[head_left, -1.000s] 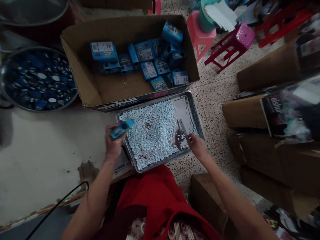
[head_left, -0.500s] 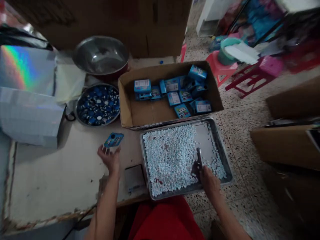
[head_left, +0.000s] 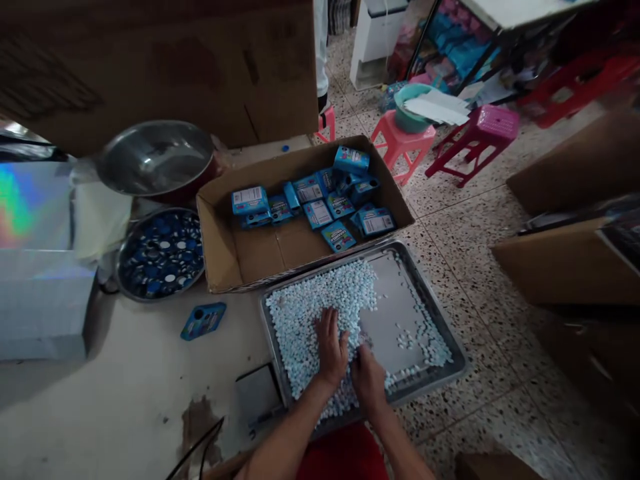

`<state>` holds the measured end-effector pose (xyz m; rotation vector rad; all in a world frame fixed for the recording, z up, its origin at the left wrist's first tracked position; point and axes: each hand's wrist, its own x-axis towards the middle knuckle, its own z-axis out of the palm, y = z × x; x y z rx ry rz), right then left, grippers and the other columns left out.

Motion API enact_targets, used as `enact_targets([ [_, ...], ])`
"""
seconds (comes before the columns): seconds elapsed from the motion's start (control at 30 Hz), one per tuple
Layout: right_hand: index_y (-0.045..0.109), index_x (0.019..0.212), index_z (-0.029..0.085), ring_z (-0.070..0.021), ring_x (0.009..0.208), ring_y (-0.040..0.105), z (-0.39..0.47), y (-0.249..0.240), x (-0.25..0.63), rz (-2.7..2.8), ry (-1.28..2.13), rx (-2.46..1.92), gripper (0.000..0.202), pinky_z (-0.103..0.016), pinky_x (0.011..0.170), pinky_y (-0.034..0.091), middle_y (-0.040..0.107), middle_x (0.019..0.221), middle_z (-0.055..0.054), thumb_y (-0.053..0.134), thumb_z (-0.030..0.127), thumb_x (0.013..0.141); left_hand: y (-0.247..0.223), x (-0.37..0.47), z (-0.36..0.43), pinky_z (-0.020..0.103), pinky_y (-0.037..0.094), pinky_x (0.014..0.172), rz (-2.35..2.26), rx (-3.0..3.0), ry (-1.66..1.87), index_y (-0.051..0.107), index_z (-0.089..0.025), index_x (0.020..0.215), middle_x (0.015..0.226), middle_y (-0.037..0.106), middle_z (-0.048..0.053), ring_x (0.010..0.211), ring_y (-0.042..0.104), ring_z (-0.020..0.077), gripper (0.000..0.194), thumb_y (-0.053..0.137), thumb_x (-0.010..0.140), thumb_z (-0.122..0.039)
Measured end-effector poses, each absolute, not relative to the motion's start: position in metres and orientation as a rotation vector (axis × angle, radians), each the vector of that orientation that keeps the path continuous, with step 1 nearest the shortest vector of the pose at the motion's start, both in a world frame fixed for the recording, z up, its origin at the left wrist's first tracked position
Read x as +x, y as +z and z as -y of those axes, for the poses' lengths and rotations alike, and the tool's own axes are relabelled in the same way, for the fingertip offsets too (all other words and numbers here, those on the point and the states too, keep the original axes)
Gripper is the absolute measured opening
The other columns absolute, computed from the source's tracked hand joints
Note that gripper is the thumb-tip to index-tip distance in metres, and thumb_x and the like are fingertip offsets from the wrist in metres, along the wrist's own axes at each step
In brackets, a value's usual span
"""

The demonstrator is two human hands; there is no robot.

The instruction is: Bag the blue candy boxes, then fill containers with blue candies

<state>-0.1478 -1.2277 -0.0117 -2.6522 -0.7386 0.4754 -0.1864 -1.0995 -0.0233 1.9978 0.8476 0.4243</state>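
Observation:
My left hand rests on the heap of small pale blue and white pellets, its fingers stretched out and slightly apart. Right beside it, my right hand is closed around a small scoop, which the hand and pellets mostly hide. The pellets lie in a shallow metal tray, heaped on its left side and scattered along the right edge. A flattened blue printed packet lies on the table, left of the tray, with neither hand touching it.
Behind the tray stands an open cardboard box with several blue packets. To its left are a bowl of blue and white caps and a large metal bowl. A small flat scale-like device sits beside the tray. Stools stand beyond.
My left hand has let go of the blue packet and moved right onto the pellets. My right hand has moved left, bringing the scoop against the heap. The camera view has shifted.

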Motion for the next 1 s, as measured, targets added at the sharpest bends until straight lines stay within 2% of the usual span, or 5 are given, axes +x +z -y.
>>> enact_targets([
  [0.23, 0.053, 0.083, 0.025, -0.0202, 0.065, 0.056, 1.214, 0.008, -0.129, 0.485, 0.865, -2.053, 0.007, -0.028, 0.057, 0.044, 0.054, 0.067, 0.001, 0.052, 0.029, 0.078, 0.132, -0.21, 0.997, 0.062, 0.053, 0.103, -0.659, 2.158, 0.388, 0.07, -0.037, 0.122, 0.124, 0.072, 0.01, 0.116, 0.068, 0.0314, 0.03, 0.056, 0.096, -0.032],
  [0.33, 0.052, 0.08, 0.025, -0.0184, 0.058, 0.051, 1.215, 0.023, -0.122, 0.407, 0.934, -1.952, 0.01, -0.027, 0.053, 0.043, 0.049, 0.062, 0.003, 0.054, 0.031, 0.072, 0.196, -0.176, 0.879, 0.052, 0.055, 0.101, -0.967, 2.376, 0.543, 0.073, -0.024, 0.104, 0.112, 0.073, 0.008, 0.108, 0.069, 0.0291, 0.019, 0.062, 0.09, -0.019],
  [0.57, 0.053, 0.08, 0.022, -0.0121, 0.054, 0.046, 1.219, 0.073, -0.111, 0.311, 1.003, -1.84, 0.014, -0.022, 0.049, 0.039, 0.047, 0.062, 0.005, 0.056, 0.029, 0.069, 0.154, -0.084, 0.705, 0.076, 0.03, 0.107, -1.242, 2.577, 0.179, 0.046, -0.004, 0.141, 0.148, 0.045, 0.026, 0.14, 0.038, 0.0461, 0.09, 0.083, 0.059, -0.003],
  [0.8, 0.057, 0.081, 0.019, -0.0103, 0.055, 0.048, 1.225, 0.118, -0.091, 0.345, 1.056, -1.845, 0.014, -0.019, 0.049, 0.038, 0.051, 0.064, 0.006, 0.056, 0.025, 0.068, 0.135, -0.125, 0.69, 0.046, 0.038, 0.108, -1.092, 2.764, 0.22, 0.058, -0.001, 0.128, 0.123, 0.055, 0.005, 0.127, 0.051, 0.0288, 0.054, 0.07, 0.079, -0.021],
  [1.0, 0.062, 0.078, 0.018, -0.0093, 0.059, 0.047, 1.232, 0.183, -0.07, 0.564, 1.094, -1.854, 0.015, -0.019, 0.053, 0.035, 0.054, 0.066, 0.005, 0.052, 0.016, 0.068, 0.206, -0.228, 0.827, 0.039, 0.044, 0.108, -0.634, 2.569, 0.704, 0.063, -0.021, 0.127, 0.125, 0.065, 0.0, 0.118, 0.059, 0.0218, 0.049, 0.068, 0.078, -0.017],
])
